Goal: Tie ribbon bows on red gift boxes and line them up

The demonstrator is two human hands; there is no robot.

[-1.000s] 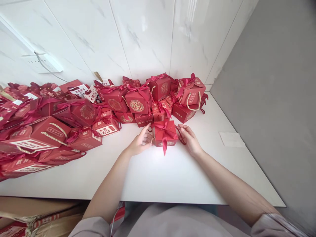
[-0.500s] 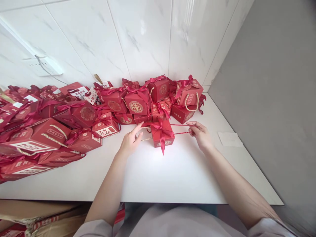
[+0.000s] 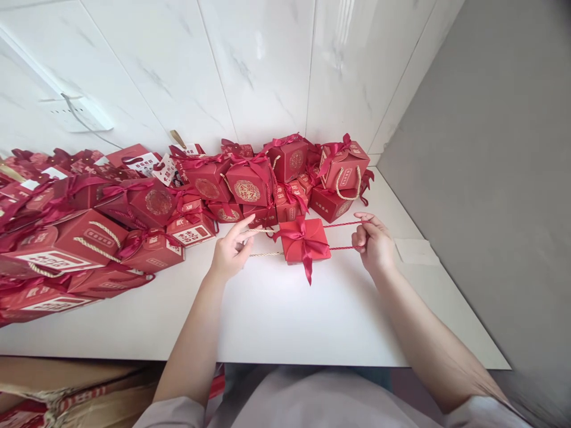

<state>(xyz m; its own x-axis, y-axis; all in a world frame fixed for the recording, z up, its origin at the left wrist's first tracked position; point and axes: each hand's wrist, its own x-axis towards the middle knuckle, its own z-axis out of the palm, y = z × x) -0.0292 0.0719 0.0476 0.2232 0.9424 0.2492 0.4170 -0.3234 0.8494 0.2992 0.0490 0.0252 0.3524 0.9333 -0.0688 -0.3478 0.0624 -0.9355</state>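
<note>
Between my hands is a small red gift box (image 3: 302, 241) with a dark red ribbon bow (image 3: 305, 242) tied over its top. My left hand (image 3: 232, 249) has its fingers curled at the gold cord handle (image 3: 266, 255), which runs taut from the box's left side. On the opposite side, my right hand (image 3: 375, 241) grips the red cord handle (image 3: 343, 248), two strands stretched out from the box. The box sits level, facing the wall squarely. Whether its base touches the table cannot be made out.
Many similar red gift boxes (image 3: 149, 202) are piled along the wall and the left of the white table (image 3: 303, 327). A white paper (image 3: 417, 252) lies at the right by a grey partition (image 3: 491, 178). Below the left edge is an opened cardboard carton (image 3: 93, 392).
The box has shifted right and its top now faces me more. My right hand has moved right with the red cord, and the gold cord is now stretched to my left hand.
</note>
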